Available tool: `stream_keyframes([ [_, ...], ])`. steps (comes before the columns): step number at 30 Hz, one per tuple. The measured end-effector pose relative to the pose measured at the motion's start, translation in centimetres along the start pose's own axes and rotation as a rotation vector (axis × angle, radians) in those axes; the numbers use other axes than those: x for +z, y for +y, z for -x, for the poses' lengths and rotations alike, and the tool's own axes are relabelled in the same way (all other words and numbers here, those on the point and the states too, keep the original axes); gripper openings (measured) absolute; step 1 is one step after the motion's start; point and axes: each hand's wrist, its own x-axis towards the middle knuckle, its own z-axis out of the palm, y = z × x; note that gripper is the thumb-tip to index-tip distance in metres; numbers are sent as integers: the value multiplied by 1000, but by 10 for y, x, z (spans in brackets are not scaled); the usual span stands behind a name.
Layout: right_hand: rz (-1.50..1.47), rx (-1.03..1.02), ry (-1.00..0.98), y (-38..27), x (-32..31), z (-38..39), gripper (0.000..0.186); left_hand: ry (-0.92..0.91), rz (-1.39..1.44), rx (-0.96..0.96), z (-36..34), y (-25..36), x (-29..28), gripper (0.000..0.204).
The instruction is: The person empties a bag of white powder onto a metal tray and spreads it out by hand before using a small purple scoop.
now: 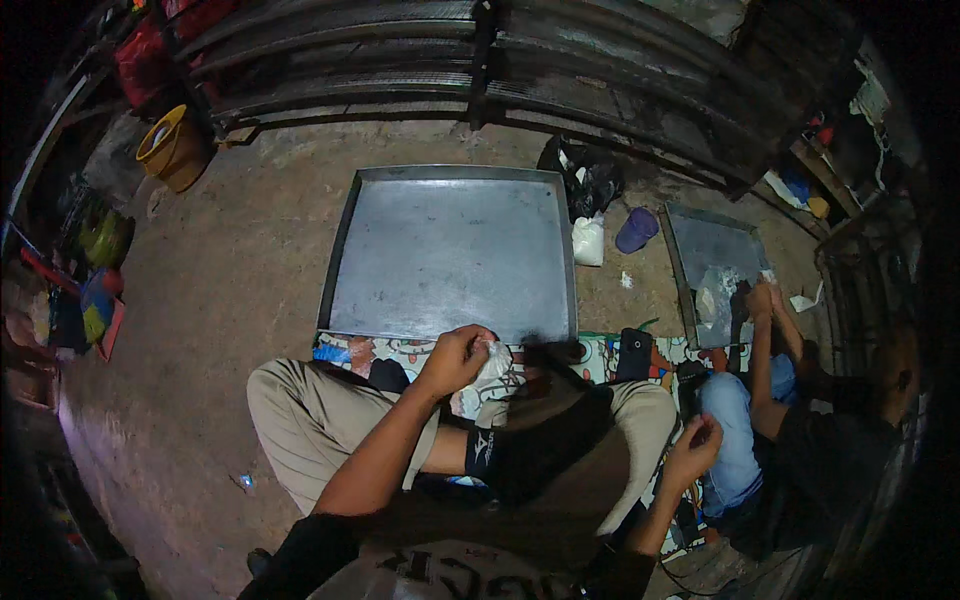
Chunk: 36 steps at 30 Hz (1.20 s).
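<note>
My left hand [458, 362] is closed on a crumpled white bag or cloth [493, 365], just below the front edge of a large, shallow metal tray [444, 255]. My right hand [693, 448] is raised beside my right knee with its fingers curled; whatever is in them, if anything, is too small or hidden to make out. A patterned mat [332, 353] shows under my crossed legs, with a dark object [633, 350], perhaps a phone or pouch, at the tray's lower right.
A co-worker [810, 430] sits at right, hands at a smaller tray [712, 242]. Behind are a black plastic bag [580, 175], white bag [588, 240] and purple cup [636, 228]. Wooden racks [620, 80] line the back; a yellow bucket [172, 150] stands back left.
</note>
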Motion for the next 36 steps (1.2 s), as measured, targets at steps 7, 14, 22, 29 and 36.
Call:
stream_keyframes([
  [7, -354, -483, -876, -188, 108, 26, 19, 137, 437, -153, -14, 35, -6, 20],
  [14, -488, -684, -1069, -244, 210, 31, 19, 183, 219, -102, -51, 36, -60, 22],
  [22, -327, -951, -866, -203, 272, 54, 19, 109, 23, -91, -73, 3, -60, 24],
  [29, -235, -915, -952, -193, 294, 61, 19, 139, -77, -44, -70, -8, -56, 19],
  [36, -456, -816, -898, -178, 313, 59, 24, 153, -388, 166, -72, 6, -60, 12],
])
